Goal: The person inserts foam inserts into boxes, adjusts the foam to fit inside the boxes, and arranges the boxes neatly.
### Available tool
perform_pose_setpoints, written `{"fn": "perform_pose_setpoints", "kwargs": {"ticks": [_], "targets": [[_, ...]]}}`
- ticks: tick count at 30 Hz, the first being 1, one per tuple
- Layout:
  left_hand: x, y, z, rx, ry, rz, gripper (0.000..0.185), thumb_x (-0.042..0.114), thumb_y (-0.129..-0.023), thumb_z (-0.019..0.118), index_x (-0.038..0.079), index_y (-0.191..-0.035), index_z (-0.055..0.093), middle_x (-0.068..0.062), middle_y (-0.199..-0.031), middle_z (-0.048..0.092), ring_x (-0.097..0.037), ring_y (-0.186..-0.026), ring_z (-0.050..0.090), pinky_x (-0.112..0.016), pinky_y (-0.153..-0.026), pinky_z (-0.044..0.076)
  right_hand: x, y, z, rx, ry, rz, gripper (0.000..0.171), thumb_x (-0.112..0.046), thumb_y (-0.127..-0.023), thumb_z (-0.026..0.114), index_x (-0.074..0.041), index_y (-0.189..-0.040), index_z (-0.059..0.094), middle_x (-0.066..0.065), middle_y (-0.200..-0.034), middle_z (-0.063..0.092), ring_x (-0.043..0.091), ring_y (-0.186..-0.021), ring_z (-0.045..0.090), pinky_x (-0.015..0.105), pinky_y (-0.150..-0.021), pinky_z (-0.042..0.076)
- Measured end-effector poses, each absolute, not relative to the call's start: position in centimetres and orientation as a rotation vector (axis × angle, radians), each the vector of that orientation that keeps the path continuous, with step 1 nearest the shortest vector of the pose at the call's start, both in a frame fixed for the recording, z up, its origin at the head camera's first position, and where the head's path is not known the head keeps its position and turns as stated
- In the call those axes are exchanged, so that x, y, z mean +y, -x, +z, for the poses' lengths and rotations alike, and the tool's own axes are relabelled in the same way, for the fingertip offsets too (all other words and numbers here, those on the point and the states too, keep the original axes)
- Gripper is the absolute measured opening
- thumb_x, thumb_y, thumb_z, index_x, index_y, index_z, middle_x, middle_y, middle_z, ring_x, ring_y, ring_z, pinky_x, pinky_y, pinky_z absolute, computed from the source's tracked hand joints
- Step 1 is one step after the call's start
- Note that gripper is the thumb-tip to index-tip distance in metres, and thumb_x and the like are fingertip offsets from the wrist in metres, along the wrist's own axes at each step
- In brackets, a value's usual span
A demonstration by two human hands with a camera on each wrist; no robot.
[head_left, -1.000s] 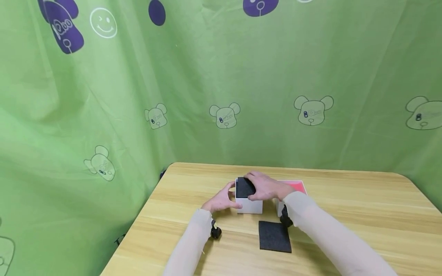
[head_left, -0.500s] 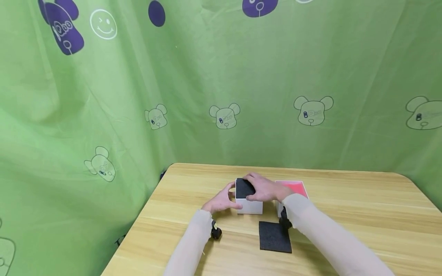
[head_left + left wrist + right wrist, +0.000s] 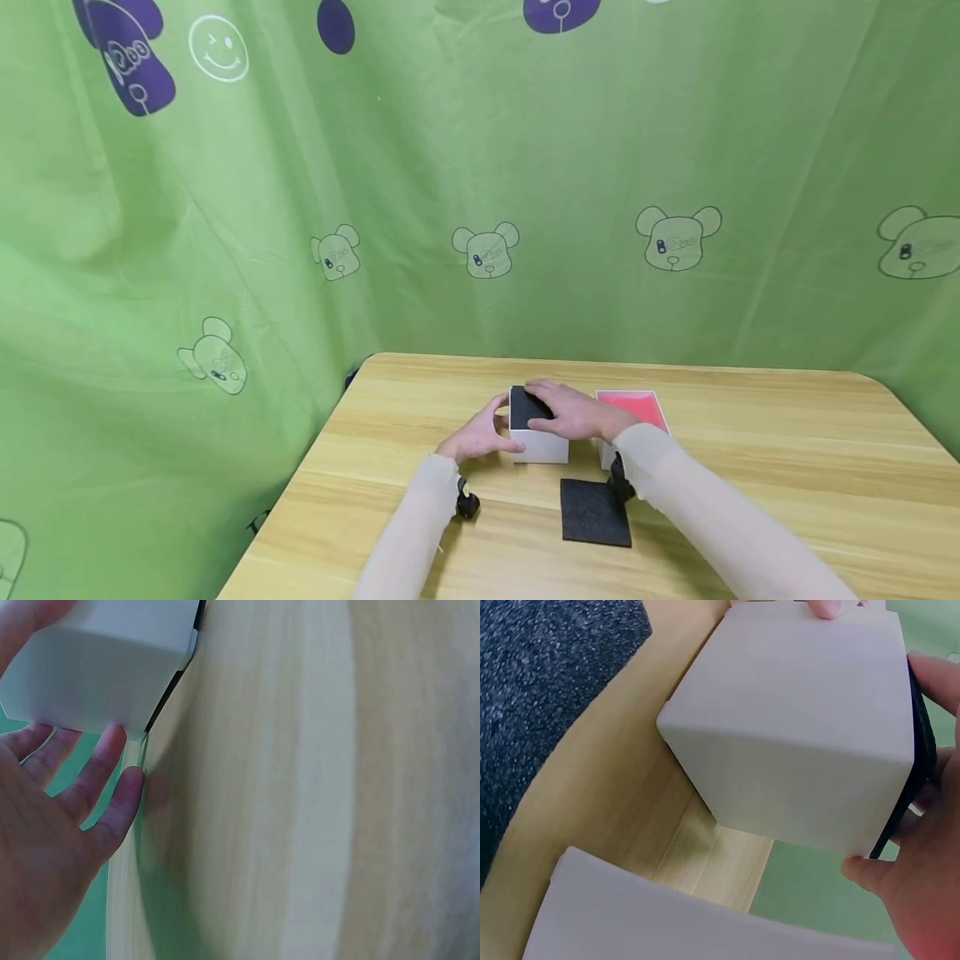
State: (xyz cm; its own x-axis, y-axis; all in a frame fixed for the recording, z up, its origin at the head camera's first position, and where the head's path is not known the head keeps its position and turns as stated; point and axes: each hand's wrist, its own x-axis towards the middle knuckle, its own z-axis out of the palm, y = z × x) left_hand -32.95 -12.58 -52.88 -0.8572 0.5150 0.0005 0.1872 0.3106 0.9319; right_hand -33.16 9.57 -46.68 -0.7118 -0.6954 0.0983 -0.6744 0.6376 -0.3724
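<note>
Hands meet at 1 small white box [image 3: 542, 443] near the middle of the wooden table [image 3: 750, 467]. That box stands upright on the tabletop, a little toward the far edge, and its open top is filled by a black foam square [image 3: 527, 407].

At the box's 9 o'clock side, the left hand [image 3: 480, 437] cups the wall, with the thumb at the near corner and the fingers loosely spread rather than clenched. From the left wrist view, those fingers [image 3: 97, 769] lie straight and relaxed against the box's underside edge, with nothing pinched between them.

From 3 o'clock, the right hand [image 3: 572, 412] lies over the top of the box, its fingers laid on the black foam and curled down over the rim; the right wrist view shows a fingertip on the far edge and the thumb at the near corner, so this hand grips the box across its width.

Just beside the box at its 3 o'clock stands a second white box with a red top [image 3: 633, 410], partly behind the right forearm. A flat black foam pad [image 3: 596, 512] lies at 5 o'clock, near the front, apart from both boxes.
</note>
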Motion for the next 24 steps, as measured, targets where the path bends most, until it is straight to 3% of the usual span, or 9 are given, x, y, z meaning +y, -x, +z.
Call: {"fn": "perform_pose_setpoints", "kwargs": {"ticks": [9, 24], "targets": [[-12.53, 33.21, -53.20, 2.293, -0.642, 1.563, 0.093, 0.011, -0.075, 0.079, 0.016, -0.149, 0.022, -0.006, -0.148, 0.030, -0.022, -0.119, 0.049, -0.032, -0.089, 0.046, 9.51, 32.92, -46.57, 2.765, 1.201, -0.600, 0.059, -0.035, -0.096, 0.052, -0.002, -0.143, 0.038, 0.019, -0.147, 0.034, 0.037, -0.136, 0.027, 0.062, -0.105, 0.021], [-12.49, 33.21, -53.21, 2.273, -0.652, 1.585, 0.092, 0.009, -0.076, 0.078, 0.016, -0.149, 0.022, -0.005, -0.148, 0.030, -0.022, -0.118, 0.050, -0.032, -0.088, 0.047, 9.52, 33.03, -46.58, 2.735, 1.194, -0.668, 0.052, -0.032, -0.096, 0.053, -0.003, -0.138, 0.045, 0.015, -0.146, 0.037, 0.038, -0.138, 0.021, 0.063, -0.106, 0.016]]}}
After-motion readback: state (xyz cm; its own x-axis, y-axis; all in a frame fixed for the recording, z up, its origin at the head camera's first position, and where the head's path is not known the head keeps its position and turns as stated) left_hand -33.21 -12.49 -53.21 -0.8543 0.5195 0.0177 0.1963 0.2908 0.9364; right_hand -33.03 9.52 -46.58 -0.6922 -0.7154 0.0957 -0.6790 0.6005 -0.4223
